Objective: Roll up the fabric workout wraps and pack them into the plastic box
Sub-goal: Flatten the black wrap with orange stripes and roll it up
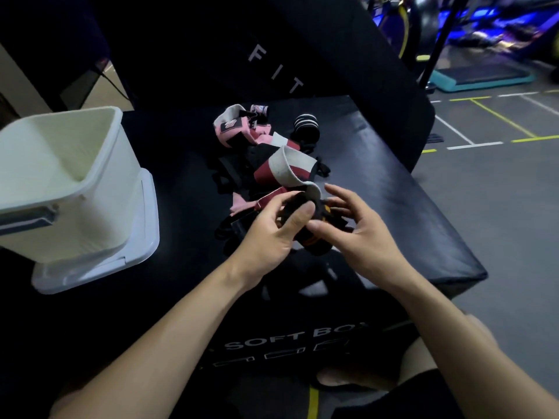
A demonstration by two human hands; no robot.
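Above the black surface [393, 189], both hands are pinching a black-and-orange wrap [314, 237]: left hand [272, 234] and right hand [363, 237] curling around it. Leftward, the white plastic box [99, 164] is sitting open.

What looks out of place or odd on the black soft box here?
Nothing is damaged or spilled. The wraps lie in a loose tangled heap, only the striped one rolled. The plastic box stands on its own lid. Both hands work a black-and-orange wrap.
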